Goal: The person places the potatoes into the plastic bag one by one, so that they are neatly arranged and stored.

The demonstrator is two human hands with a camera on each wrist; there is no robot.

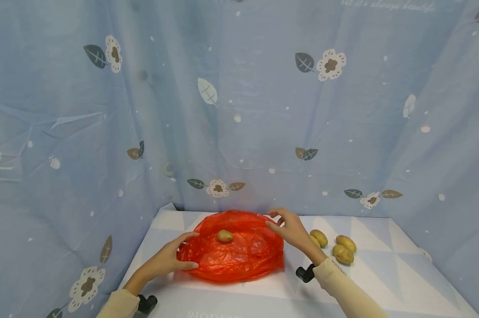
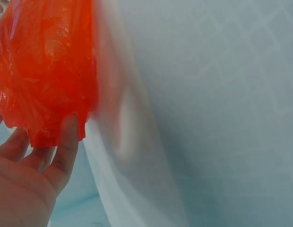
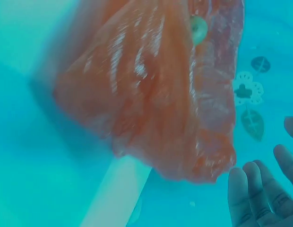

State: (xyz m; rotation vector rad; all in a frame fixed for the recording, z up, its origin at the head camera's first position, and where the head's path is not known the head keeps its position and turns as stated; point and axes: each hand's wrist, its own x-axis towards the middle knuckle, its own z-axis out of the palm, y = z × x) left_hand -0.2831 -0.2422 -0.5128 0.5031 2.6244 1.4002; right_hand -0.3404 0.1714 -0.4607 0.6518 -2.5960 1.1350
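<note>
A red plastic bag point(image 1: 239, 260) lies spread on the table, its mouth gaping toward me. One potato point(image 1: 224, 236) is visible within the bag's opening; in the right wrist view that potato point(image 3: 198, 30) shows past the near plastic. My left hand point(image 1: 168, 257) is at the bag's left end, thumb and fingers spread apart. In the left wrist view its fingers point(image 2: 66, 151) touch the crumpled bag edge point(image 2: 56, 135). Near the bag's upper right edge is my right hand point(image 1: 290, 229), fingers loosely bent and holding nothing. The right wrist view shows its fingers point(image 3: 238, 189) just beside the plastic.
To the right of the bag, two potatoes point(image 1: 344, 254) lie close together. Two more potatoes point(image 1: 319, 238) are partly hidden behind my right wrist. A blue patterned curtain point(image 1: 259, 110) rises behind and on the left of the white table point(image 1: 382, 282).
</note>
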